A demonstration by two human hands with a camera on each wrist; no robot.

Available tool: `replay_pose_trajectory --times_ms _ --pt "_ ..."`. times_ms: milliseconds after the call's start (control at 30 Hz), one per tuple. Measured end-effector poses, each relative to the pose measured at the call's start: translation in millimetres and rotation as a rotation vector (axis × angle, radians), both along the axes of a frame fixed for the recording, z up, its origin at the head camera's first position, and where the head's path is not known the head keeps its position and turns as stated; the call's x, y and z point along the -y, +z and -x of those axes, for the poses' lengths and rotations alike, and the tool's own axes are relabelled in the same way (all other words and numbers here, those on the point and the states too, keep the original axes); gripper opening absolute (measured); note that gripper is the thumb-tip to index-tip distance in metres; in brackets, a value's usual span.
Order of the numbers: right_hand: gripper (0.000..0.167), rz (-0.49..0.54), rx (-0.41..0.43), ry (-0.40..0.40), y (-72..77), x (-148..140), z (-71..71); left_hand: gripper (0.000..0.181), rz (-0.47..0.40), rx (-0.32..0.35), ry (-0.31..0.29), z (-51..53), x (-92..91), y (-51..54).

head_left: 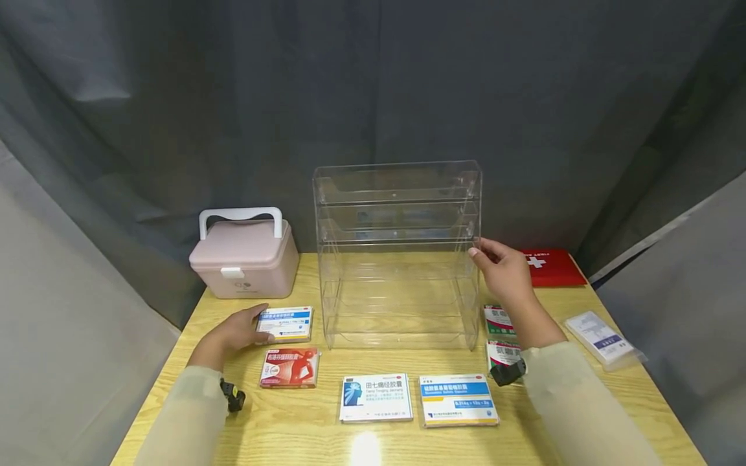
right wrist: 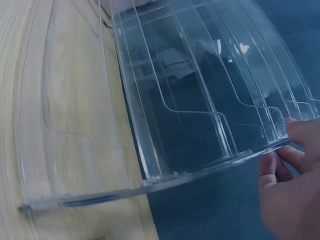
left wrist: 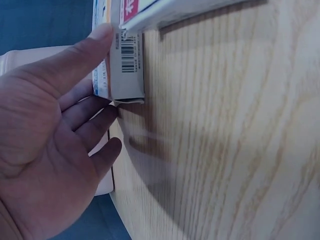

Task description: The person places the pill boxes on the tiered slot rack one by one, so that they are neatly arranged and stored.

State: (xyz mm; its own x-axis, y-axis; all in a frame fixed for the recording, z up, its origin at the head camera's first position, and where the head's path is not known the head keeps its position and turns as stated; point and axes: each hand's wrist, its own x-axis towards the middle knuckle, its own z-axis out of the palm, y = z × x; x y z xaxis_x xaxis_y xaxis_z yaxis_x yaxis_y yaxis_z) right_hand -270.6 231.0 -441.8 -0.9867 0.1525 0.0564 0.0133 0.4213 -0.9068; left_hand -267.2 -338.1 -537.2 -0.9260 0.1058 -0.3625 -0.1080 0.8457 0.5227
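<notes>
At the left of the table, my left hand [head_left: 239, 329] holds the left end of a blue-and-white medicine box [head_left: 285, 323]. In the left wrist view that hand [left wrist: 55, 120] has its thumb on the box [left wrist: 126, 65], its lower fingers spread off the corner. A clear tiered rack [head_left: 399, 340] stands upright at the middle. Its right side edge is pinched between thumb and fingers of my right hand [head_left: 508, 275]. The right wrist view shows the hand [right wrist: 295, 175] at the edge of the clear rack [right wrist: 105, 196].
A pink case [head_left: 250, 259] stands back left. A red box [head_left: 289, 367], a white box [head_left: 375, 398] and another blue-and-white box [head_left: 459, 401] lie in front. Green-and-white boxes [head_left: 500, 320] lie by my right forearm, a red pouch [head_left: 553, 272] and white packet [head_left: 600, 336] farther right.
</notes>
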Motion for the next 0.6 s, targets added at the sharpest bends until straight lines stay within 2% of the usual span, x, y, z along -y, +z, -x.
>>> replay_pose_trajectory --times_ms 167,433,600 --pt "0.059 0.053 0.001 -0.014 -2.8 4 -0.2 0.093 0.004 -0.036 0.02 0.7 1.1 -1.6" --pt "0.056 0.117 -0.03 -0.061 -9.1 8 2.5 0.084 -0.059 -0.17 0.069 -2.4 5.1 -12.0" --pt "0.055 0.15 -0.033 -0.094 -12.6 11 2.1 0.083 -0.094 -0.191 0.092 -6.8 4.9 -17.7"
